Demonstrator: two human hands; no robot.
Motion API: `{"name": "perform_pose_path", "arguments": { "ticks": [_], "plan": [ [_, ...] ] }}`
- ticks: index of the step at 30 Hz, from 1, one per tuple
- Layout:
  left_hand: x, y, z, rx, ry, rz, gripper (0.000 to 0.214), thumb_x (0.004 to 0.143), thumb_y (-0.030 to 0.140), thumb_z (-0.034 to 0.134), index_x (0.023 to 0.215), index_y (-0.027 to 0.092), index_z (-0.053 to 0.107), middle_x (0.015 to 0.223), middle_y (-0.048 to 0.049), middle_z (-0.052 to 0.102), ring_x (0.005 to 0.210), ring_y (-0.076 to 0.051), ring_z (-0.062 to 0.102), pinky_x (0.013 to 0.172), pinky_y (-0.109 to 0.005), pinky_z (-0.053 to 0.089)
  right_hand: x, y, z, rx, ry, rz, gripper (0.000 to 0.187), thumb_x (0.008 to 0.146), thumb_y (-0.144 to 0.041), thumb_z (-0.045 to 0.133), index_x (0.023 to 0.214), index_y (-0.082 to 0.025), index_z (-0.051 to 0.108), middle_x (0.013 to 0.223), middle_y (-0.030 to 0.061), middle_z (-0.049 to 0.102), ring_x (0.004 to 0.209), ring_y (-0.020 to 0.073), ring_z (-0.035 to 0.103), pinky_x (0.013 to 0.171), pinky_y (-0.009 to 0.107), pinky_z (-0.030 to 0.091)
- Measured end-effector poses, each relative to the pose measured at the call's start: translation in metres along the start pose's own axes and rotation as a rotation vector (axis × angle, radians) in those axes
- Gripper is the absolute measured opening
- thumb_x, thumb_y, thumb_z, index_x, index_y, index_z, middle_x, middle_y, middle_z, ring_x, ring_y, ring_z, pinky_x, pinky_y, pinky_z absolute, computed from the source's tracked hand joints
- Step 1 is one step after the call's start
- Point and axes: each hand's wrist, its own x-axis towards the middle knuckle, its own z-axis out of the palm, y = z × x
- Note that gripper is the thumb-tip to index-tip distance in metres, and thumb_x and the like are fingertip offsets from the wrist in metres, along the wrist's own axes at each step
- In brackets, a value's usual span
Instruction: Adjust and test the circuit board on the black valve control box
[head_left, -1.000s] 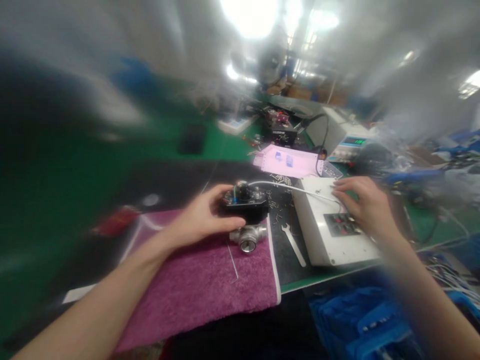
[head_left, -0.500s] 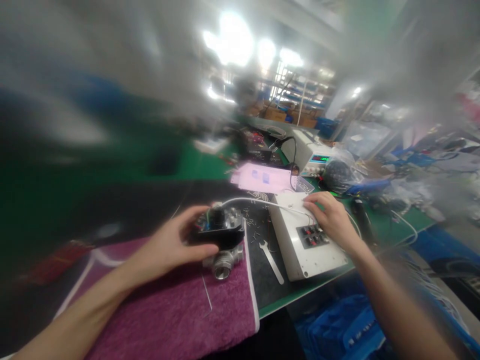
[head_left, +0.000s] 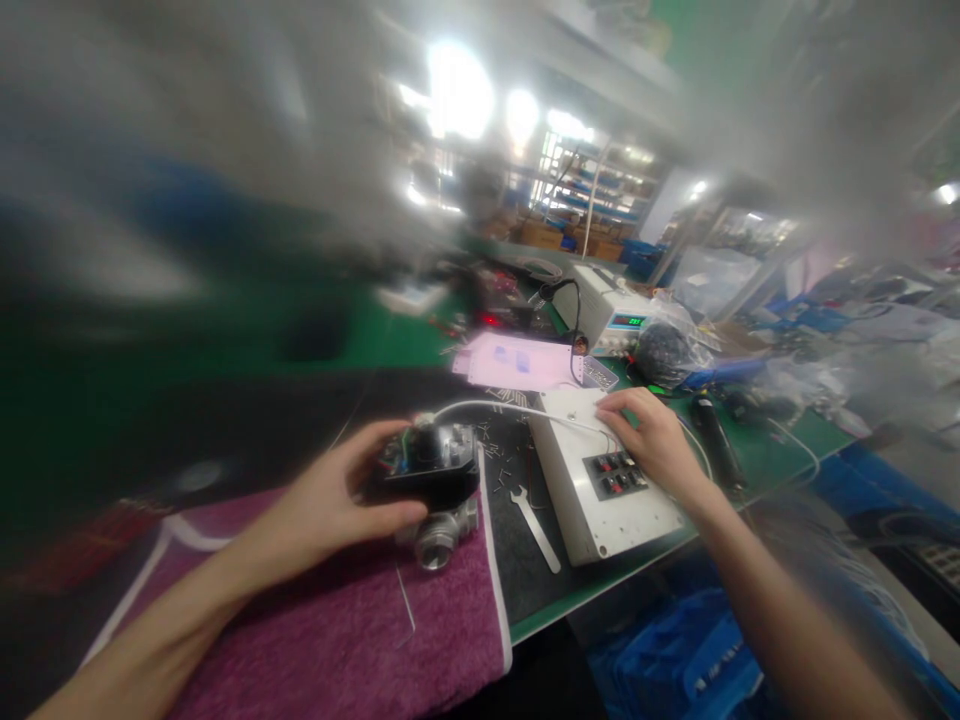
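Note:
My left hand is wrapped round a black electric valve actuator, its top uncovered to show wires and small parts. A metal valve body sits under it on a purple towel. From the actuator a white cable runs to a white switch box with red and black wire terminals. My right hand rests over the box's upper right, thumb and forefinger pinched at its far edge; whatever small part lies between them is hidden.
An open-end wrench and loose screws lie between towel and box. Beyond are pink sheets, a lit power supply and a bagged black bundle. A black cylindrical tool lies right of the box; blue crates stand below the bench edge.
The view has shifted slightly, so the bench things sit a little further left. Both hands keep their places on the actuator and box. A red light now shows among the dark items at the back.

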Motion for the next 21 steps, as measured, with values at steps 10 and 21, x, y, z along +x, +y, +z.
{"name": "perform_pose_path", "arguments": {
  "ticks": [10, 21],
  "plan": [
    [-0.001, -0.013, 0.006, -0.089, 0.017, 0.084, 0.085, 0.073, 0.04, 0.092, 0.146, 0.028, 0.048, 0.14, -0.0082, 0.065, 0.128, -0.032, 0.065, 0.114, -0.053, 0.05, -0.006, 0.015, 0.001, -0.043, 0.002, 0.01, 0.018, 0.103, -0.041, 0.064, 0.108, -0.025, 0.07, 0.111, 0.0014, 0.069, 0.104, 0.0207, 0.065, 0.095, 0.035, 0.048],
    [-0.002, -0.008, 0.011, -0.148, 0.032, 0.129, 0.085, 0.068, 0.038, 0.096, 0.14, 0.026, 0.052, 0.139, -0.0088, 0.065, 0.127, -0.029, 0.065, 0.114, -0.049, 0.048, -0.013, 0.026, -0.001, -0.087, 0.007, 0.071, 0.03, 0.1, -0.055, 0.063, 0.112, -0.028, 0.072, 0.113, -0.0022, 0.071, 0.101, 0.0185, 0.068, 0.093, 0.029, 0.047]
  ]
}}
